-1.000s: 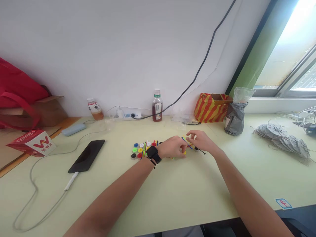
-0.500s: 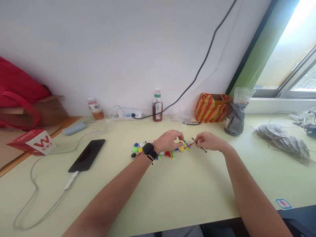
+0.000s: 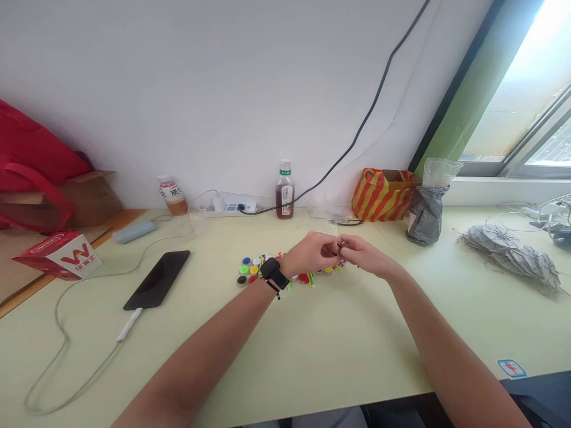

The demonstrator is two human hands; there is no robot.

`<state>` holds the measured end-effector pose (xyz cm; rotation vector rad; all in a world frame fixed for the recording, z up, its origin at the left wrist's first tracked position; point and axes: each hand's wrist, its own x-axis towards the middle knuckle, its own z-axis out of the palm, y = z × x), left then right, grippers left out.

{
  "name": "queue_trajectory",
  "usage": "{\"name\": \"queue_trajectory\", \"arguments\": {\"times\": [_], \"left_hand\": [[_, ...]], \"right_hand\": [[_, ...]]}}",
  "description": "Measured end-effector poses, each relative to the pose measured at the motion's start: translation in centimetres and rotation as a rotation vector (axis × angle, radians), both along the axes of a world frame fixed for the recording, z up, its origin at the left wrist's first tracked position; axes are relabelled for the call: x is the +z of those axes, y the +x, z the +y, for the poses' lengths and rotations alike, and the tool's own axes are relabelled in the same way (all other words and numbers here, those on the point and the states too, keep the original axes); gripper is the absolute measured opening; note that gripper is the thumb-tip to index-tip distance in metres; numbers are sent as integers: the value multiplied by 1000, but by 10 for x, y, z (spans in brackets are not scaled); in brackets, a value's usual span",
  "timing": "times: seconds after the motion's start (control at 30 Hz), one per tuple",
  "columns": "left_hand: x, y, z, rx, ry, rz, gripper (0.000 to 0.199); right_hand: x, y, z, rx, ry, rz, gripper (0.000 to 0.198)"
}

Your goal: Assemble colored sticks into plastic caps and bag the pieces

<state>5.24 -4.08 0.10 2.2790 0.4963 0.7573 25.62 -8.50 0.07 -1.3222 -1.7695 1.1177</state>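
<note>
My left hand (image 3: 313, 252), with a black watch on its wrist, meets my right hand (image 3: 366, 254) over the table. Both hands are closed, fingertips pinched together on a small black stick (image 3: 339, 244), most of which the fingers hide. Just below and beyond the hands lie thin coloured sticks (image 3: 312, 279) in red, yellow, green and blue. Small round coloured pieces, such as a black one (image 3: 241, 280) and a green one (image 3: 244, 270), sit in rows left of my watch. My left hand and wrist cover part of them.
A phone (image 3: 157, 280) on a charging cable lies left, near a red-and-white box (image 3: 60, 255). Along the wall stand a dark drink bottle (image 3: 284, 193), a power strip (image 3: 232, 205), a striped bag (image 3: 383, 195) and a grey bag (image 3: 426, 214). Grey discs (image 3: 508, 249) lie right.
My right hand has moved left with the black stick to meet my left hand. My left hand has shifted slightly right, and its fingers have closed at the stick.
</note>
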Motion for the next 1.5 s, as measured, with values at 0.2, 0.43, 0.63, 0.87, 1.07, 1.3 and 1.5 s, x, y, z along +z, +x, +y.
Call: {"name": "queue_trajectory", "arguments": {"times": [0.2,0.43,0.63,0.87,1.07,1.3,1.5], "left_hand": [[-10,5,-5,-175,22,311,26],[-16,-1,4,-182,108,499,20],[-4,-8,6,-91,104,439,25],[9,-12,7,52,182,302,11],[7,-8,4,129,142,129,28],[6,-5,2,67,45,-44,12],[4,-4,1,36,83,12,8]], "right_hand": [[-17,11,11,-225,22,-438,23],[-37,46,29,-486,134,-798,25],[-51,62,30,-468,79,-860,6],[-42,71,27,-484,91,-815,14],[-16,39,19,-364,163,-371,30],[-3,-6,2,-46,4,183,19],[-2,-6,-1,47,-46,145,11]]}}
